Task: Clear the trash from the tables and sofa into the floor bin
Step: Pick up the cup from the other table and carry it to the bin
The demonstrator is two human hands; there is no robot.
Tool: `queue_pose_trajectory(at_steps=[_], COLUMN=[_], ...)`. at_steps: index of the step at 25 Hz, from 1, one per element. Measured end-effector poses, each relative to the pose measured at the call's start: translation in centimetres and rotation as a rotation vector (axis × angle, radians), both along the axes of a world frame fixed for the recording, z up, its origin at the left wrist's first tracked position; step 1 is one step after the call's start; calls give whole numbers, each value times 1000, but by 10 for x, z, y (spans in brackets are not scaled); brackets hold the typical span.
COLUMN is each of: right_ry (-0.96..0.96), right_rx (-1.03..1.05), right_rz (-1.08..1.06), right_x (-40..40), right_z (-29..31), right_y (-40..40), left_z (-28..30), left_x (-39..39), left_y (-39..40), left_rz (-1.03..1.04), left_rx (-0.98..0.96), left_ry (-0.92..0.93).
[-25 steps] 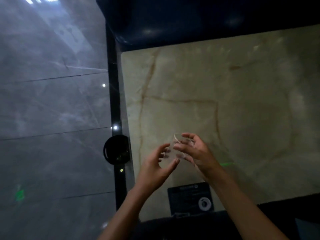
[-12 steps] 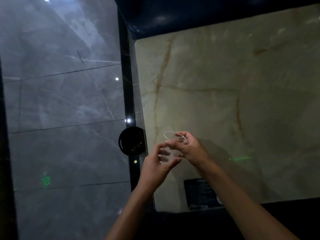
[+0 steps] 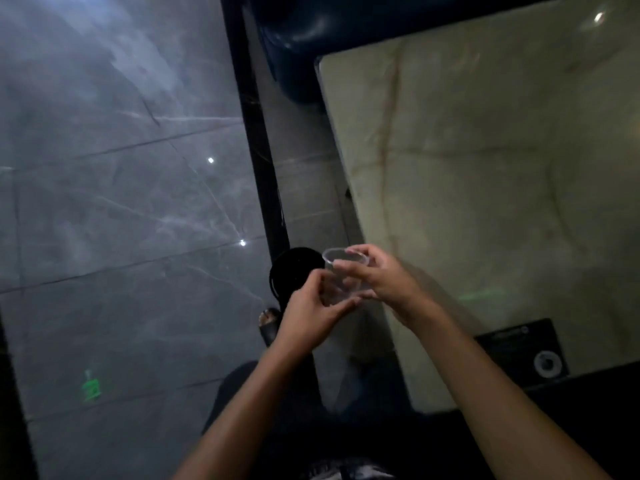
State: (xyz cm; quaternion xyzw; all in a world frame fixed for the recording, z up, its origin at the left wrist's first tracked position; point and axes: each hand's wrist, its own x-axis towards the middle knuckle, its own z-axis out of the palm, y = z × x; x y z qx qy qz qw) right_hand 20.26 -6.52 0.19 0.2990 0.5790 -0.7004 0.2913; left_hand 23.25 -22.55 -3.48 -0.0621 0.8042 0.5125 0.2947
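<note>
Lying farthest left: grey floor tiles (image 3: 114, 209), bounded by a dark strip. Standing just past that strip, on the floor off the table's left edge: the round black floor bin (image 3: 294, 271), mouth facing up, partly hidden behind the hands. Peeking out below the bin: a sandalled foot (image 3: 269, 322).

Reaching up from lower left: the left hand (image 3: 311, 313), fingers curling in and pinching the lower part of the clear plastic cup (image 3: 343, 277). Hanging in the air between both hands, just beyond the table's left edge and right beside the bin's rim: that cup, open rim pointing up and slightly toward the bin, long axis tilting up-left to down-right. Being dim and see-through, possibly more than one cup nested together; hard to say.

Coming in from the right: the right hand (image 3: 377, 275), fingers wrapping over the cup's rim and wall from above, clamping it. Lying to the right of everything: the marble table (image 3: 502, 188), with a dark card (image 3: 523, 351) near its front edge.

Sitting nearer the bin: the left hand. Needing only a short carry leftward and down before letting go, judging by the bin lying immediately left of and below the grip.
</note>
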Motion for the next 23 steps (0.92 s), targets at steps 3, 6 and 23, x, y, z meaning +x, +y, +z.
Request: queue_pose_trajectory(at_steps=[3,6,23], right_ry=[-59,-96,-346], right_rx=[18,60,406], right_rz=[-66,-55,259], right_x=[0,0,-21], right_z=[-9,-19,-355], right_y=[-78,-121,-123], left_z=[-8,-13,-323], left_x=[-9,-14,-25], left_y=[-73,-118,-153], left_rz=[-13,-17,-417], left_rx=[-63,-87,-314], left_ry=[-7,-49,-171])
